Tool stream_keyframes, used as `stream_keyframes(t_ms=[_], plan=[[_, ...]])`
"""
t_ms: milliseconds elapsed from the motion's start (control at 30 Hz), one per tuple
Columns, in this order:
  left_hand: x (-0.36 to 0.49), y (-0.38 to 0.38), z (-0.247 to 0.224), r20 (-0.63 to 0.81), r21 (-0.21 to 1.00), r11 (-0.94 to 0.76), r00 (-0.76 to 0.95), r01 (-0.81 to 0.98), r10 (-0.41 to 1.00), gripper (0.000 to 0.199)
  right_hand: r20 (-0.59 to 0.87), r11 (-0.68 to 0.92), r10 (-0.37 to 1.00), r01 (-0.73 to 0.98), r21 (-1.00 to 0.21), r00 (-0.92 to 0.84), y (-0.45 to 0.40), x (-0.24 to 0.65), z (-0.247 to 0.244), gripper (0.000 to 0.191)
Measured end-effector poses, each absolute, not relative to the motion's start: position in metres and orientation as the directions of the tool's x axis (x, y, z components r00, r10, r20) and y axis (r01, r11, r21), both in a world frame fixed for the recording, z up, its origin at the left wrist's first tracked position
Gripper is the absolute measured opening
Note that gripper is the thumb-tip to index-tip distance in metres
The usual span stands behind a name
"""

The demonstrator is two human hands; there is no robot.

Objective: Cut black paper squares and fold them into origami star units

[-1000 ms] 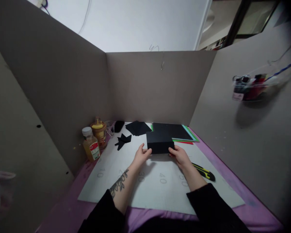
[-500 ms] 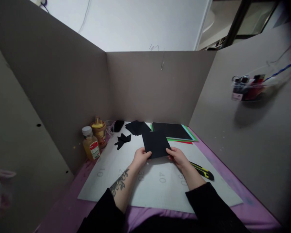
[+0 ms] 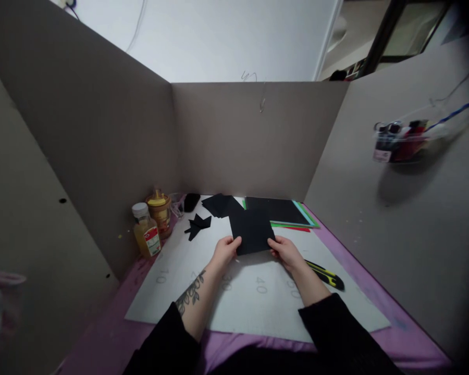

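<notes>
A square sheet of black paper (image 3: 251,229) is held up over the white board (image 3: 242,312). My left hand (image 3: 225,251) pinches its lower left corner, thumb on top. At the lower right edge my right hand (image 3: 285,251) grips it the same way; the fingers beneath are partly hidden. Behind the sheet lies a small pile of black paper squares (image 3: 219,204). To the left of it rests a folded black paper shape (image 3: 197,226) with pointed ends. A yellow and black utility knife (image 3: 328,276) lies beside my right forearm, which covers part of it.
Larger coloured sheets with a black one (image 3: 275,210) on top lie at the back right. A juice bottle (image 3: 146,232), an amber cup (image 3: 160,211) and a clear cup (image 3: 177,204) stand at the left wall. A plastic holder (image 3: 408,148) hangs on the right wall.
My left hand has shifted very slightly at the sheet's lower left corner. The black paper and my right hand stay almost where they were.
</notes>
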State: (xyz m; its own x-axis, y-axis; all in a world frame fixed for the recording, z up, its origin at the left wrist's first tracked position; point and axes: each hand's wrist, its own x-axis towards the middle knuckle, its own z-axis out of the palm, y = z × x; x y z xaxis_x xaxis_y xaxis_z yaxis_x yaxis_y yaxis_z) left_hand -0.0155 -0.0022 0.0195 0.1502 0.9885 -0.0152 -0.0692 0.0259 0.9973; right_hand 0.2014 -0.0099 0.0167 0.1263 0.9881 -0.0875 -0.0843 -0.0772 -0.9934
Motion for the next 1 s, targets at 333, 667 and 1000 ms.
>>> stream_keyframes(t_ms=[333,667,1000], plan=[[-0.010,-0.013,0.034,-0.035,0.992,0.065,0.255,-0.109,0.966,0.033,0.178,0.233,0.918,-0.118,-0.965,0.355,-0.011,0.162,0.018,0.041],[-0.014,-0.009,0.038,0.029,0.994,-0.016,0.113,-0.110,0.993,0.031,0.127,0.202,0.935,-0.202,-0.958,0.332,-0.017,0.149,0.024,0.045],[-0.001,-0.007,0.030,0.118,0.992,-0.112,0.120,-0.052,0.986,0.032,0.049,0.140,0.958,-0.310,-0.940,0.282,-0.017,0.121,0.024,0.039]])
